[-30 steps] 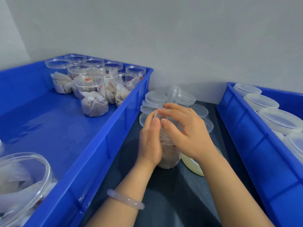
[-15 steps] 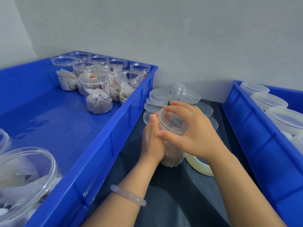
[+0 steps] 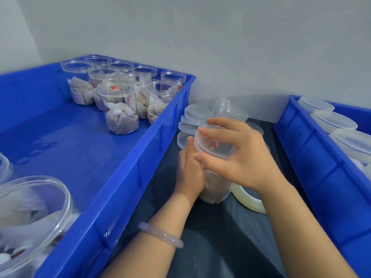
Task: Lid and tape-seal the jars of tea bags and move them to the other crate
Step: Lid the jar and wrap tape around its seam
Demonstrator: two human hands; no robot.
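Note:
A clear jar of tea bags (image 3: 215,189) stands on the dark table between two blue crates. My left hand (image 3: 189,173) grips its side. My right hand (image 3: 241,155) curls over the clear lid (image 3: 214,146) sitting on the jar's mouth, thumb and fingers around the rim. A roll of pale tape (image 3: 249,199) lies just right of the jar, partly hidden under my right wrist. Several open jars of tea bags (image 3: 121,113) stand at the back of the left crate (image 3: 124,177). Lidded jars (image 3: 333,121) fill the right crate (image 3: 313,167).
A pile of loose clear lids (image 3: 197,115) lies behind the jar near the wall. Another open jar of tea bags (image 3: 30,217) sits at the near left corner of the left crate. The dark table (image 3: 210,247) runs narrow between the crates.
My right hand has turned on the lid, thumb swinging round toward the front of the rim. My left hand keeps hold of the jar. The camera has shifted slightly.

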